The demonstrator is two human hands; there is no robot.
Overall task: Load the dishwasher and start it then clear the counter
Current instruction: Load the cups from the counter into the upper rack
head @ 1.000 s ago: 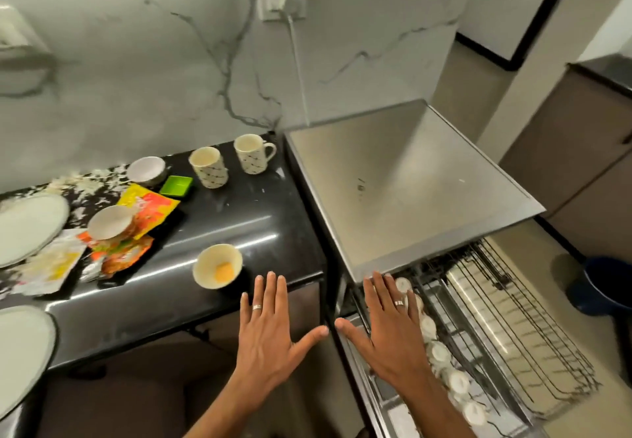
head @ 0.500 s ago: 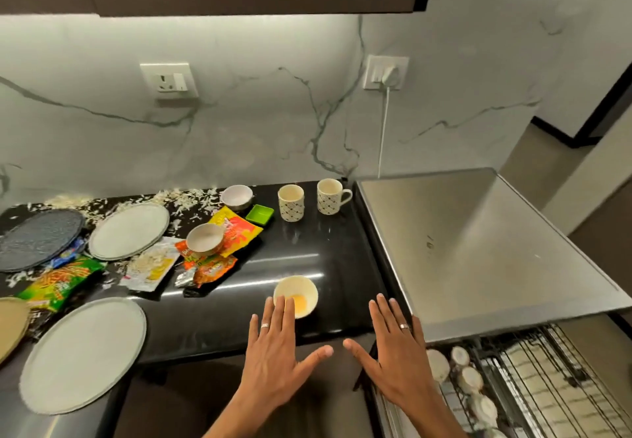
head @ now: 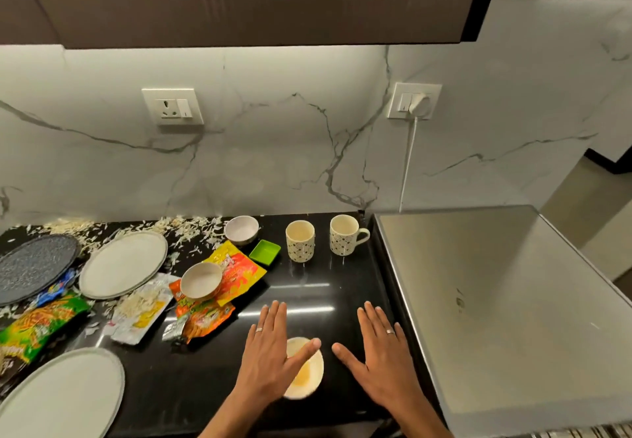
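Both hands released: left hand (head: 270, 352) over the small bowl (head: 307, 374), right hand (head: 383, 355) beside it; best gripped by its rim, kept level.

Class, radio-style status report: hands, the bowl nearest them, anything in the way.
Left hand and right hand open, holding nothing. Left over yellow-stained bowl, ungripped. Wrappers nearby, not blocking.

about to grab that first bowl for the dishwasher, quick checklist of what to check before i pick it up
1. Left hand free: ok, fingers straight, holding nothing.
2. Right hand free: ok, open above the counter.
3. Small bowl within reach: ok, partly under the left hand.
4. Bowl empty: not ok, yellow residue inside.
5. Hand touching the bowl: cannot tell.
6. Dishwasher rack ready: cannot tell, only an edge shows.
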